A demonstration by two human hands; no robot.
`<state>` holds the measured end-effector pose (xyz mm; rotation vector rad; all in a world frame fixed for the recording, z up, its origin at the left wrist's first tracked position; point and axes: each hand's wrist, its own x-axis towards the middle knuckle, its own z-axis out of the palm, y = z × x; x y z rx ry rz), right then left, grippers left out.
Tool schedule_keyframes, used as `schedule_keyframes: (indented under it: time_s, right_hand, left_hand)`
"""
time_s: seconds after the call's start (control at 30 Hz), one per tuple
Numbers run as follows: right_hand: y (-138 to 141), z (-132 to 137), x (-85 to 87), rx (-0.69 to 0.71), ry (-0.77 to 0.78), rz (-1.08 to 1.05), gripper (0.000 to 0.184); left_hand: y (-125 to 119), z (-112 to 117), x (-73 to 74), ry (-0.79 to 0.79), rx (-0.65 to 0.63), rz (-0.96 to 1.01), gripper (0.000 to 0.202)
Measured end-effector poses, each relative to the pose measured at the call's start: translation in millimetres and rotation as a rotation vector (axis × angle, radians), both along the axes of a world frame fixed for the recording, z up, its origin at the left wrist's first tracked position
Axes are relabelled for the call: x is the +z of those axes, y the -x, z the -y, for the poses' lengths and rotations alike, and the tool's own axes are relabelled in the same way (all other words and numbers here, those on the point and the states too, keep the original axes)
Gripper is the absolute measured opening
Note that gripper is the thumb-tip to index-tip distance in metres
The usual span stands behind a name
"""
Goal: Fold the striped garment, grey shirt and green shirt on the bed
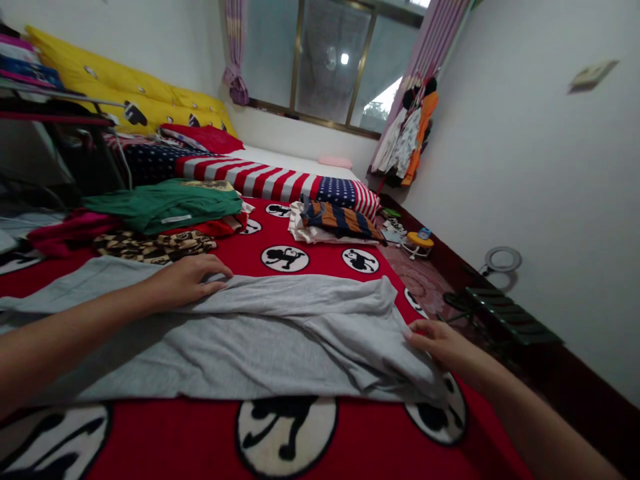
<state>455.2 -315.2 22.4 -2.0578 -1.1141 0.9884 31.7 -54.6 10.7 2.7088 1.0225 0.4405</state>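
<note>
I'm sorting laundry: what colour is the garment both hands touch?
The garment is light grey; see head view.

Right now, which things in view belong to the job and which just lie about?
Seemingly belonging: grey garment, touched by the left hand and right hand; red blanket beneath it; perhaps green garment, striped garment.

Seemingly lying about: red pillow, yellow-topped stool.

White walls [545,200], dark red skirting [590,380] low on the right. Brass-framed window [325,87] opposite, bright light spot in the middle pane, daylight at lower right. Purple curtains [425,47] either side, left one tied back. Far bed [290,160]: stars-and-stripes edging, long yellow cushion [165,97] against wall. Patterned reddish floor [425,283]; yellow-topped stool [420,241], ring light [503,249] near right wall.
</note>
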Motion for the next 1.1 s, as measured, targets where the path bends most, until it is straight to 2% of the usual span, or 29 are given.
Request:
schedule_keyframes:
  time_s: [0.07, 0.1, 0.17, 0.23, 0.33, 0.43, 0.5, 0.63, 0.7, 0.83, 0.9, 1.0, 1.1]
  right_hand:
    - [-12, -4, 2.5, 0.070, 0.042, 0.224, 0.040]
    - [-17, -10, 5.7, 0.071, 0.013, 0.367, 0.041]
    - [-21, -29, 13.0, 0.027, -0.106, 0.619, 0.038]
    - [-20, -53, 17.5, -0.025, -0.228, 0.745, 0.034]
    - [-13, -85, 15.8, -0.082, -0.284, 0.804, 0.036]
    - [-11, -106, 12.2, 0.019, -0.190, 0.857, 0.030]
    - [-14, -114, 12.6, 0.069, -0.180, 0.854, 0.027]
    - [-23, -127, 10.6, -0.130, -0.470, 0.754, 0.033]
    - [-25, -132, 2.4, -0.189, -0.544, 0.730, 0.038]
    - [-25, -143, -20.9, -0.174, -0.443, 0.767, 0.031]
    - [-24, -147, -25.2, -0.147, -0.383, 0.782, 0.025]
    - [-21, -143, -14.9, -0.141, -0.351, 0.818, 0.029]
    - [-1, -117, 4.7, -0.104, -0.471, 0.822, 0.031]
  left_hand:
    - [-7, 1, 3.9, 0.018, 0.023, 0.012, 0.036]
    - [-12, 1, 5.6, 0.028, 0.036, 0.021, 0.037]
    - [-24, 2, 7.8, 0.043, 0.049, 0.034, 0.041]
    - [-37, 3, 7.5, 0.051, 0.039, 0.033, 0.041]
    - [-49, 1, 3.9, 0.055, -0.009, 0.030, 0.036]
    - [-53, 0, 2.4, 0.063, -0.030, 0.046, 0.030]
    - [-53, -2, 5.1, 0.063, 0.028, 0.093, 0.029]
    - [-57, -7, 11.9, -0.018, 0.215, 0.239, 0.032]
    - [-62, -10, 10.1, -0.070, 0.281, 0.250, 0.032]
    - [-71, -11, -2.8, -0.151, 0.326, 0.090, 0.030]
    - [-73, -10, -7.0, -0.170, 0.329, 0.009, 0.028]
    - [-75, -6, -4.2, -0.201, 0.319, -0.023, 0.024]
    - [-80, 13, 3.8, -0.238, 0.202, 0.082, 0.022]
